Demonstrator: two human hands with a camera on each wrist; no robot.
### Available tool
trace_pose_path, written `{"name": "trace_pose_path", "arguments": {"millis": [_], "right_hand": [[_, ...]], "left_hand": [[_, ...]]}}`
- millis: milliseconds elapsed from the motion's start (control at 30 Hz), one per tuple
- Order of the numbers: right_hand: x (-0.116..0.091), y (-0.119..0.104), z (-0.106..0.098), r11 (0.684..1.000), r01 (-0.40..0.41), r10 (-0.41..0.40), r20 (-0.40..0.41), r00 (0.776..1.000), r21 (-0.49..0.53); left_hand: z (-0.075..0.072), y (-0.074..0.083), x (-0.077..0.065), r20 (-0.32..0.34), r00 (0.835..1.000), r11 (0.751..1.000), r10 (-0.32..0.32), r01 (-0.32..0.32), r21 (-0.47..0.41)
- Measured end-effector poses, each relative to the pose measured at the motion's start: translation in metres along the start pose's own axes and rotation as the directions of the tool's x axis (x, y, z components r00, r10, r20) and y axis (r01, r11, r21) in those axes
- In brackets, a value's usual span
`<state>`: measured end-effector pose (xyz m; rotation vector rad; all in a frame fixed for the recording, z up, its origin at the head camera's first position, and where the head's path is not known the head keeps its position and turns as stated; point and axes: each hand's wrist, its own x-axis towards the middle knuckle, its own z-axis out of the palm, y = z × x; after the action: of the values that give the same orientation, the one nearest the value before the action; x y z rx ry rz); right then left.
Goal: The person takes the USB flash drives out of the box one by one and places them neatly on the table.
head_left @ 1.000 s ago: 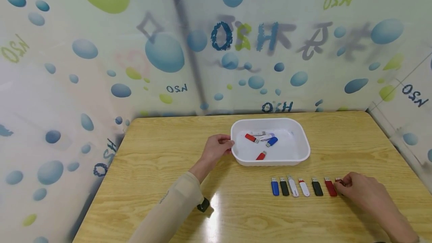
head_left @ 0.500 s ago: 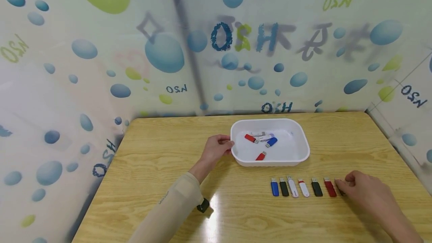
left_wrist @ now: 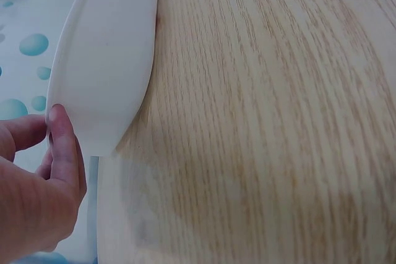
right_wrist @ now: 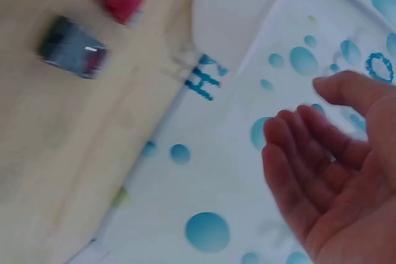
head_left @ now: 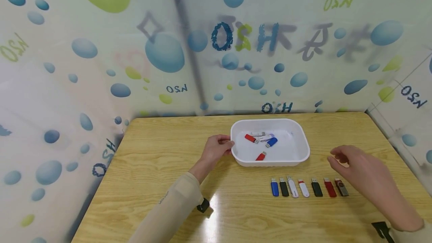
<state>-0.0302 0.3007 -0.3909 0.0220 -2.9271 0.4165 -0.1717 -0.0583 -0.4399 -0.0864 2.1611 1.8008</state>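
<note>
My left hand (head_left: 215, 149) pinches the left rim of a white plastic tub (head_left: 293, 156); the left wrist view shows thumb and fingers on either side of that rim. Inside the tub lie several USB sticks, among them a red one (head_left: 250, 138) and a blue one (head_left: 271, 142). Above the table, to the right of the tub, hovers my right hand (head_left: 364, 168), fingers loosely bent and nothing in them. Nearest below it is a dark USB stick with a swivel cover (head_left: 341, 187), at the right end of a row beside a dark red USB stick (head_left: 330, 188).
The row continues leftward in front of the tub, with a black USB stick (head_left: 316, 187), a white one (head_left: 303, 188) and a blue one (head_left: 275, 187) at its left end. Behind the wooden table (head_left: 162, 138) stands a patterned wall (head_left: 202, 66).
My right hand has let go of the dark swivel USB stick at the row's right end and risen away from it, toward the back. My left hand has stayed on the tub.
</note>
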Motion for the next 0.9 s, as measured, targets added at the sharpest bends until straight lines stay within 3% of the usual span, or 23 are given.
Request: {"name": "trace_pose_path", "arguments": {"millis": [133, 267, 367, 633, 900], "right_hand": [[0.013, -0.013, -0.004, 0.992, 0.123, -0.124, -0.054, 0.991, -0.014], [0.029, -0.023, -0.004, 0.963, 0.266, -0.268, -0.130, 0.954, -0.038], [0.042, -0.028, -0.004, 0.938, 0.344, -0.346, -0.134, 0.928, -0.043], [0.075, -0.039, -0.003, 0.890, 0.455, -0.456, -0.032, 0.890, -0.028], [0.102, -0.048, 0.011, 0.840, 0.542, -0.538, 0.115, 0.835, -0.010]], "left_hand": [[0.000, 0.001, -0.001, -0.005, 1.000, 1.000, -0.013, 0.012, -0.008], [0.000, 0.001, -0.002, -0.007, 1.000, 1.000, -0.016, 0.016, -0.011], [0.000, 0.001, -0.002, -0.007, 1.000, 1.000, -0.014, 0.014, -0.013], [0.001, 0.001, -0.001, 0.000, 1.000, 1.000, 0.005, -0.005, -0.024], [0.001, 0.001, 0.000, 0.005, 1.000, 0.999, -0.004, 0.004, -0.032]]}}
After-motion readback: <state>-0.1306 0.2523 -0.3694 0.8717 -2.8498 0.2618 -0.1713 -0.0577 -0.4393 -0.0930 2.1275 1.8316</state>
